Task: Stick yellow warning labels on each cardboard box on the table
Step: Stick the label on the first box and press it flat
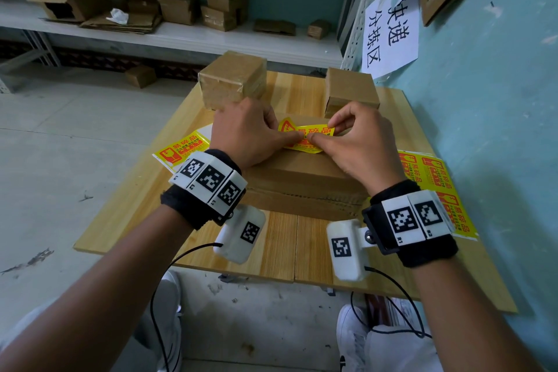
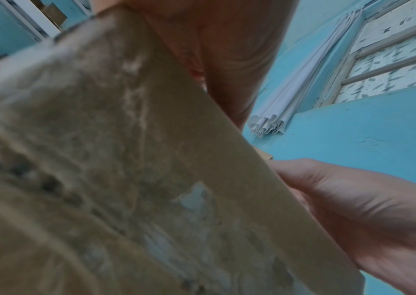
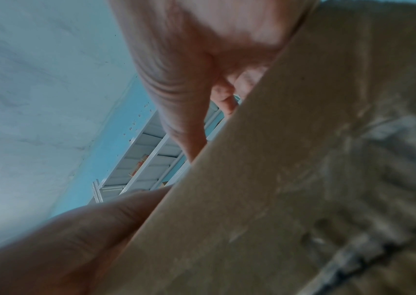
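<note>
Hands meet at frame centre: left hand (image 1: pixel 250 133) and right hand (image 1: pixel 353 142) each pinch the yellow warning label (image 1: pixel 305 135), long axis left-to-right, above the near cardboard box (image 1: pixel 302 178) on the bench (image 1: pixel 280 238).

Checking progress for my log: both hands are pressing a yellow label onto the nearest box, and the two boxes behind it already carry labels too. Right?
Not quite. In the head view both the left hand and right hand work the yellow label on the nearest box, but the two rear boxes show no labels on their visible faces.
</note>
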Demonstrator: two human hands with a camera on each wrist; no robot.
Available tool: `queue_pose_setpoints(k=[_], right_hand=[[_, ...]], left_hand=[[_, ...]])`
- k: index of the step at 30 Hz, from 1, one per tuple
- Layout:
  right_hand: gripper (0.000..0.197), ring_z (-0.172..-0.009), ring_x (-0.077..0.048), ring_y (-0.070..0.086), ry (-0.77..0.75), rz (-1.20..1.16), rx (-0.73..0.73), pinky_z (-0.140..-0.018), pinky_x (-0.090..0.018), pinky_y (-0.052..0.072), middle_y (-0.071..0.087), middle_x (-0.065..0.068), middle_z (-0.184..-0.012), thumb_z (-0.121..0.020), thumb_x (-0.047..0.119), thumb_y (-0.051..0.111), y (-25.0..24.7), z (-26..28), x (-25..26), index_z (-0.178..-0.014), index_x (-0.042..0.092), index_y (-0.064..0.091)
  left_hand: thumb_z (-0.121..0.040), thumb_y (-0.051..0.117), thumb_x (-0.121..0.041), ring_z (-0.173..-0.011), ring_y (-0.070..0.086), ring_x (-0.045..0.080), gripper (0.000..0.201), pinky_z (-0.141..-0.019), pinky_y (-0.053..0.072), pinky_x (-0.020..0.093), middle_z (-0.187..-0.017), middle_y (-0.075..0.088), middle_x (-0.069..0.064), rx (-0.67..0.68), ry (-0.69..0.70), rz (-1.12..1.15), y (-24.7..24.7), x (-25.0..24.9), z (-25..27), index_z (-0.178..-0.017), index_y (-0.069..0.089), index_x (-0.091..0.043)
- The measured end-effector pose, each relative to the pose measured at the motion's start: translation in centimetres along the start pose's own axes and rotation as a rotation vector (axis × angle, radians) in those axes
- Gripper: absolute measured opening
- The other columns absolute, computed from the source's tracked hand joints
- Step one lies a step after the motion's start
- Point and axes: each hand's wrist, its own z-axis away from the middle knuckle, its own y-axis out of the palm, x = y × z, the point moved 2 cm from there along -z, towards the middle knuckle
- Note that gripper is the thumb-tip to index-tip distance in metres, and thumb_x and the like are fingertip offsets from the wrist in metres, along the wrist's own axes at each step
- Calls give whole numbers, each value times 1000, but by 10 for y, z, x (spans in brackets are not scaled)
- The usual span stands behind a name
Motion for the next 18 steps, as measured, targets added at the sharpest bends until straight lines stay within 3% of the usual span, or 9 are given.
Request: queue_pose_setpoints(k=[7, 12, 15, 18], right_hand=[[30, -71, -3, 57, 8, 18, 13, -60, -17, 44, 58, 12, -74, -74, 37, 82, 1, 0, -1, -86, 21, 61], [31, -75, -9, 60, 5, 29, 17, -60, -17, 44, 60, 8, -76, -74, 37, 83, 1, 0, 0, -87, 19, 61], [41, -83, -14, 61, -13, 51, 25, -64, -21, 44, 63, 1, -88, -73, 40, 82, 0, 0, -1, -97, 17, 59], [53, -98, -18, 57, -22, 92, 43, -78, -25, 43, 56, -4, -109, -73, 44, 81, -3, 0, -3, -109, 17, 54]], left_hand=[[-66, 69, -68, -65, 56, 16, 49, -60, 32, 27, -56, 50, -10, 5, -7, -30, 1, 0, 0, -54, 50, -24], [-66, 68, -69, -66, 56, 17, 50, -60, 32, 27, -57, 51, -10, 10, -15, -47, -1, -2, 1, -55, 51, -24], [-67, 69, -68, -66, 56, 15, 49, -55, 31, 27, -60, 53, -8, 8, -26, -65, -3, -5, 2, -59, 55, -22], [-66, 69, -70, -72, 58, 18, 52, -57, 35, 28, -71, 59, -3, 1, -52, -90, -7, -8, 6, -64, 61, -18]])
